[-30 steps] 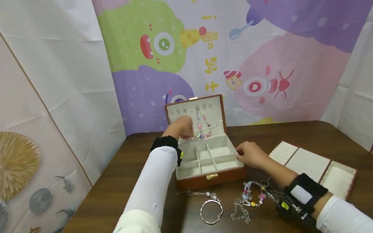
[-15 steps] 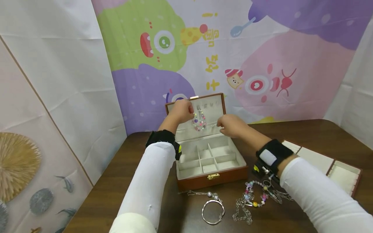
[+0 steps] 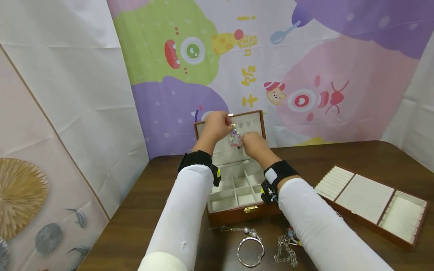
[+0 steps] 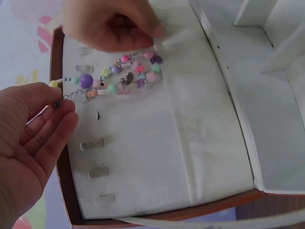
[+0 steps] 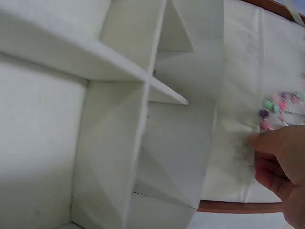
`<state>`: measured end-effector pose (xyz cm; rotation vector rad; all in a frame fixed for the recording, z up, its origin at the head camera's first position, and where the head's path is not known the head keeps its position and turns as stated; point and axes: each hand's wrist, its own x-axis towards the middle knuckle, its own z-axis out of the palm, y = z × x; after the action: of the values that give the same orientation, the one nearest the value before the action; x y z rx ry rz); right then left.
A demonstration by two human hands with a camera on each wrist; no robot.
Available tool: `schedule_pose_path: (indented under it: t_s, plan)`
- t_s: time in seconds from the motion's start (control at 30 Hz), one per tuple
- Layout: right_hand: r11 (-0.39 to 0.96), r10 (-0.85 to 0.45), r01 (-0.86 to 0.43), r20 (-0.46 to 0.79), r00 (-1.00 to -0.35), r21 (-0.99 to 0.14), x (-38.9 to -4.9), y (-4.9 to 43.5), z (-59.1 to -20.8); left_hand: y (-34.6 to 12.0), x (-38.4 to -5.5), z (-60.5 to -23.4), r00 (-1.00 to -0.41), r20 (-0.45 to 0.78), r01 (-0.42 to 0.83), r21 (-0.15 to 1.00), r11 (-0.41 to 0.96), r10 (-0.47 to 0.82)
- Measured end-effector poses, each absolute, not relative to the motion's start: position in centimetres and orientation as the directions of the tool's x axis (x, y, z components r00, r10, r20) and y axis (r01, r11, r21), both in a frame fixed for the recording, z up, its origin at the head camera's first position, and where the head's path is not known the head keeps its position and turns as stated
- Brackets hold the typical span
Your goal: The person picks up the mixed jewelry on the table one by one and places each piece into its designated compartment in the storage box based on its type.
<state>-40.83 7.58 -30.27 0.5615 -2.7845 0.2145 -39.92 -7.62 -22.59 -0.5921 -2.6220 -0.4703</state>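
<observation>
A leather-edged jewelry box (image 3: 234, 214) stands with its lid (image 3: 223, 154) raised. My left hand (image 3: 217, 126) is at the lid's upper edge and pinches one end of a pastel beaded necklace (image 4: 138, 76), where a short chain (image 4: 71, 95) shows. The looped beads hang against the pale lining. My right hand (image 3: 255, 146) is by the lower loop, its fingers curled. Beads lie right beside those fingers in the right wrist view, but whether they grip the strand is hidden. Small hooks (image 4: 97, 171) line the lid.
A removable tray (image 3: 364, 195) lies right of the box. In front are a silver bangle (image 3: 240, 256), a chain with pearls (image 3: 246, 230) and tangled chains (image 3: 286, 256), partly under my right sleeve (image 3: 325, 226). White dividers (image 5: 143, 114) split the box into compartments.
My left hand has risen from low in the lid to its upper edge, pinching the necklace's end. My right hand has moved from the box's right side up and left to the beads.
</observation>
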Motion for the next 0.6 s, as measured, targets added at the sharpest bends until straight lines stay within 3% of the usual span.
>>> schedule_pose_path:
  t_s: [0.2,0.4,0.6]
  plan:
    - [0.915,-0.37,-0.4,0.299,-0.88,-0.045,-41.0,7.4,-30.6,-7.0,-40.1,-23.0,-0.81,0.491,0.489,0.261,0.832,0.321]
    - [0.881,-0.418,-0.454,0.231,-0.879,-0.134,-40.2,8.6,-29.7,-7.0,-40.4,-24.2,-0.81,0.489,0.487,0.254,0.836,0.323]
    - [0.866,-0.435,-0.469,0.2,-0.878,-0.173,-39.5,9.1,-29.7,-7.5,-40.4,-25.4,-0.87,0.36,0.412,0.151,0.899,0.338]
